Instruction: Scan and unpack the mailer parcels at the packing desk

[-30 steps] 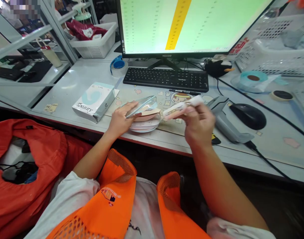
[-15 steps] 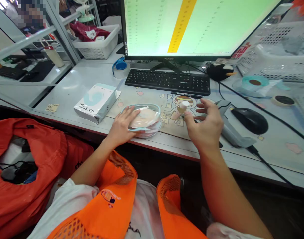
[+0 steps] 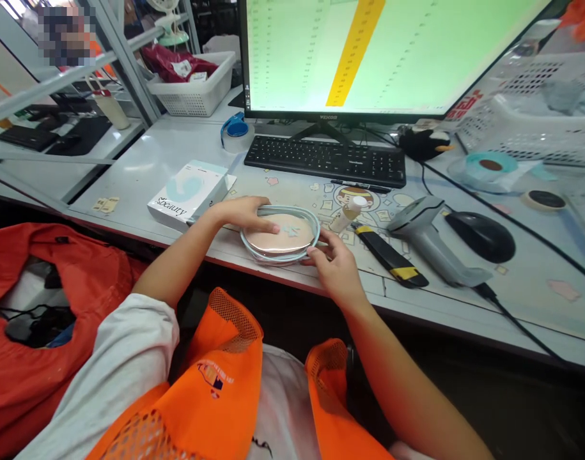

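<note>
Both hands are in on the case, an oval clear one with a pale blue rim, and it sits right between the fingers at the near edge of the surface! The left hand comes over from the side, thumb laid flat across the lid with its tip beside the blue emblem, the other fingers close together along the far left rim; how tightly they grip there, one cannot tell. And the right hand takes the opposite end, thumb on the near side and fingers curled around the rim, pinching it.

Just beyond the right fingers, there's the bottle, white cap up, nothing touching it. To the right of those fingers, the black-and-yellow cutter lies slantwise, then the grey scanner, and past that the mouse. Over on the other flank, left of the left fingers and near the wrist, lies the white box, lettering facing the person. Straight ahead, well beyond both sets of fingers, runs the keyboard, with the monitor behind it, a yellow stripe down its pale green screen. The tape sits beyond the left fingers, beside the keyboard's left end.
</note>
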`<state>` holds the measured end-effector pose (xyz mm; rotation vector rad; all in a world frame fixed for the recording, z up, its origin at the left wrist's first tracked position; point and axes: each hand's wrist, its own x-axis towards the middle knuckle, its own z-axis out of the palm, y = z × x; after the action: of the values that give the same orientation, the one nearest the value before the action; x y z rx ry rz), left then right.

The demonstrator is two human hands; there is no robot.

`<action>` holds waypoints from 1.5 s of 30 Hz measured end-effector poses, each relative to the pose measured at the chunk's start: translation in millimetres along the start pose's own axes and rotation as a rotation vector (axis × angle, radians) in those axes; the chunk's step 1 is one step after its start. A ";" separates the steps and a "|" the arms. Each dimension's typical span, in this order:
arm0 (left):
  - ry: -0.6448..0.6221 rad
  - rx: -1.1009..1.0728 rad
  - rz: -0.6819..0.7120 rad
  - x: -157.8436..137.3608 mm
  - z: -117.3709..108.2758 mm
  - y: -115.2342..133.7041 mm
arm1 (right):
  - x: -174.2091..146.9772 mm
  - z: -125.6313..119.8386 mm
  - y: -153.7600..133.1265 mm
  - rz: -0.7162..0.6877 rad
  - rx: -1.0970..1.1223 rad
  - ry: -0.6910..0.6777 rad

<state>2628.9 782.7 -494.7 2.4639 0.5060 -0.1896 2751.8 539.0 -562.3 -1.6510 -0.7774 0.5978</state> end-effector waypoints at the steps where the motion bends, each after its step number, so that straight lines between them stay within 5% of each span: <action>1: 0.004 -0.059 0.015 1.0 -0.2 -1.3 | 2.1 1.1 -1.2 -0.015 0.033 0.018; 7: -0.047 -0.761 0.047 -16.1 27.9 -1.2 | 17.2 -4.0 -22.2 -0.257 0.078 0.078; 14: 0.663 -1.764 -0.070 -36.6 92.2 24.7 | 3.1 8.0 -32.7 -0.560 -0.118 0.165; 18: 0.796 -2.002 -0.061 -43.1 113.3 46.1 | -12.9 25.8 -27.8 -0.668 -0.321 -0.012; 35: 0.688 -2.120 0.032 -56.1 120.6 63.7 | -31.8 24.2 -28.8 -0.928 -0.364 0.058; 42: 0.697 -1.919 0.155 -57.4 128.2 57.7 | -42.7 21.7 -32.9 -0.943 -0.328 0.051; 45: 0.805 -1.610 0.290 -64.1 122.1 39.9 | -36.5 5.7 -32.2 -0.895 -0.314 0.041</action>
<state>2584.0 660.6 -555.3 0.8786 0.3384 0.9788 2718.2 518.9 -532.8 -1.3794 -1.5002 -0.2023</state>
